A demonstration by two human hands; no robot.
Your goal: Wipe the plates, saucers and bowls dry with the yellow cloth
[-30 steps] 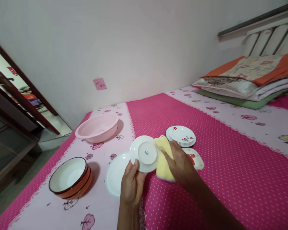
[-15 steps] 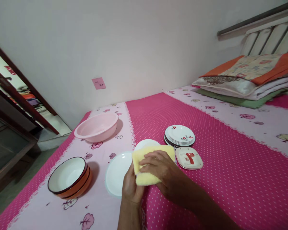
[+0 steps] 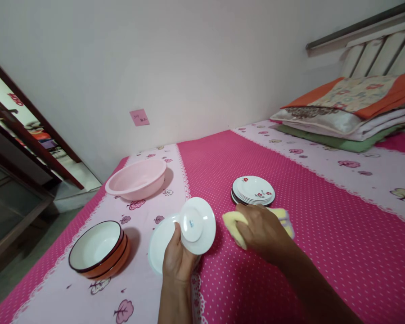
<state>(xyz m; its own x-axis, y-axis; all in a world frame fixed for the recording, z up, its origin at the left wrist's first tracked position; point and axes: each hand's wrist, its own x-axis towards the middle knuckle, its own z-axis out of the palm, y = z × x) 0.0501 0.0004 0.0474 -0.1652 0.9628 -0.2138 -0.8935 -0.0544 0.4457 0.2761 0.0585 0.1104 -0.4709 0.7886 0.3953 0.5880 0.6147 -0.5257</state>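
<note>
My left hand [image 3: 179,256] grips a small white plate [image 3: 205,225] by its lower left edge, its underside with a foot ring and a small blue mark turned toward me. Behind it, a larger white plate [image 3: 158,247] lies on the bed and is partly covered. To the right, my right hand [image 3: 258,227] is closed around a yellow cloth [image 3: 234,227], apart from the plate. Just beyond that hand rests a stack of white plates [image 3: 254,188] with red flowers. The square dish seen earlier is hidden behind my right hand and the cloth.
Orange bowls [image 3: 99,249] with dark rims are stacked at the left. A pink basin [image 3: 138,180] sits farther back near the wall. Folded bedding [image 3: 351,112] is piled at the far right. The bed [image 3: 216,157] has a pink dotted cover.
My right hand has drawn the yellow cloth off the plate and moved right. The left hand has tilted the plate, so its underside now shows.
</note>
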